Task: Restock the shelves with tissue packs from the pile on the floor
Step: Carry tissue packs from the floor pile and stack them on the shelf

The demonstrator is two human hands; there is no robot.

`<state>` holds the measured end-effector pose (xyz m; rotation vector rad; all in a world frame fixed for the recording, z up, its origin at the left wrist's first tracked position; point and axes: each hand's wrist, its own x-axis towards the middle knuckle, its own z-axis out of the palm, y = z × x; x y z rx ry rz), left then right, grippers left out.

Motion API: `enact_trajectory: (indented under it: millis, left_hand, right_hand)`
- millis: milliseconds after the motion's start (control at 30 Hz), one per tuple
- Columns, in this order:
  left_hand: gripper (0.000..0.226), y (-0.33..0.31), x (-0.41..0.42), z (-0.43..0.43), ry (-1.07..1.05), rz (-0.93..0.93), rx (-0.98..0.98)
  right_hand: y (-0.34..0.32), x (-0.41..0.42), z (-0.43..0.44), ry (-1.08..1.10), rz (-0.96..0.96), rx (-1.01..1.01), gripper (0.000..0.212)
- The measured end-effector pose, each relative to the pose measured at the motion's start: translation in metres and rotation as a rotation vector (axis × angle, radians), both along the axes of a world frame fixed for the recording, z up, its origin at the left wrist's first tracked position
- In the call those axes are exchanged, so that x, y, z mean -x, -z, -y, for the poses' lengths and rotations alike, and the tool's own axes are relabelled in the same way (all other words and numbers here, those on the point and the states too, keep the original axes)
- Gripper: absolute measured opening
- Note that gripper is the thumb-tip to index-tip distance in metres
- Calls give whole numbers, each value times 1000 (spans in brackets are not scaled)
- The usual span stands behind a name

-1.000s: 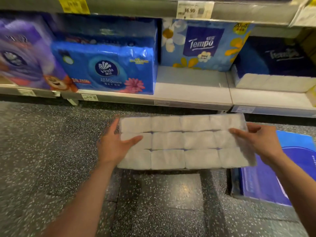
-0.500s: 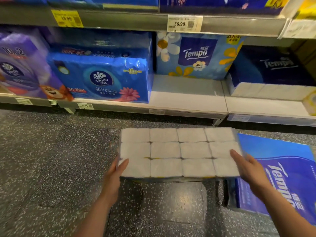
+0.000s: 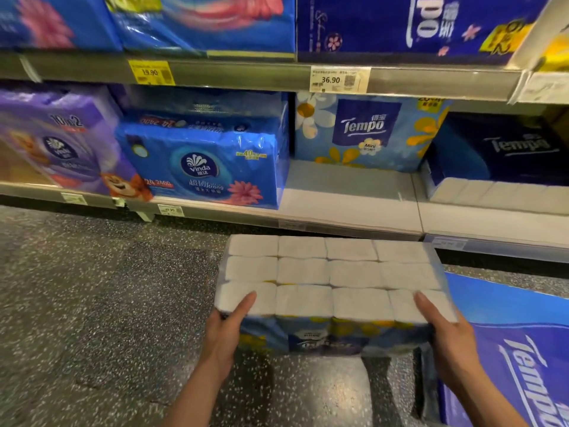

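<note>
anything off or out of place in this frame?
One thing: a blue Tempo pack lies flat on the floor at the right, part of the restock pile rather than shelved. Both hands hold a tissue pack level before the bare shelf. Nothing looks torn or spilled.

White tissue pack [image 3: 332, 275] with blue-yellow floral front, speckled grey floor [image 3: 92, 303], yellow price tag [image 3: 151, 72]

Both forearms extended forward; left hand [image 3: 226, 331] and right hand [image 3: 446, 337] clamp opposite ends of one tissue pack [image 3: 332, 278], thumbs on top.
</note>
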<state>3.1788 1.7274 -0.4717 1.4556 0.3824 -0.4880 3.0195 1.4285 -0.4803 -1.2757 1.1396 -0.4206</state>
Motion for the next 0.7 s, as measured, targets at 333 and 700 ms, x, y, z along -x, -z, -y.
enact_trajectory:
  millis: [333,700]
  left_hand:
    - [25,-148,-27,66,43,249,-11]
    - [61,-225,-69,166,98,346,-7]
  right_hand:
    - [-156,-19,88,-9,135,13,36]
    - [-234,-48,177,-23,271,79,37]
